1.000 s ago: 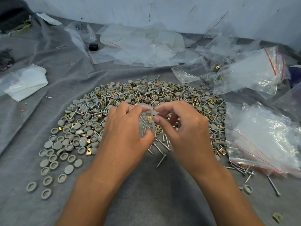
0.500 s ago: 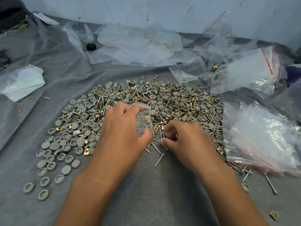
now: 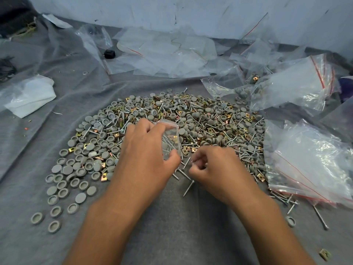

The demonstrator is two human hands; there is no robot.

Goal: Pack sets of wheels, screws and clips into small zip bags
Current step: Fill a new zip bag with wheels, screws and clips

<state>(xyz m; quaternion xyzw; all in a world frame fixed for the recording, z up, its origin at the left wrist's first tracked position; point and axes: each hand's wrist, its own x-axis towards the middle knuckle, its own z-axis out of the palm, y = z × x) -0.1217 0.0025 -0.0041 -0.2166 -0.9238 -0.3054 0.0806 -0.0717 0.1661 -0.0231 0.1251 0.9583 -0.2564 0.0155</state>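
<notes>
A grey cloth [image 3: 172, 236] covered the counter, and on its middle lay a broad heap of grey wheels [image 3: 91, 150], silver screws [image 3: 246, 148] and brass clips [image 3: 186, 149] mixed together. Toward the right edge sat large zip bags [image 3: 313, 165] with red seal lines, some holding more parts. Flat empty bags [image 3: 164, 54] lay along the far edge by the wall, and a white crumpled bag [image 3: 28, 96] lay near the left edge. The left hand [image 3: 145, 155] held a small zip bag [image 3: 171, 142] upright over the near side of the heap, fingers curled round its back and thumb pressed on its lower front; screws and a clip showed inside it. The right hand [image 3: 215, 169] rested just beside it on the heap's near edge, fingers curled inward; whether they pinched anything could not be told because of blur. A loose screw [image 3: 188, 188] lay on the cloth just beside the right thumb.
</notes>
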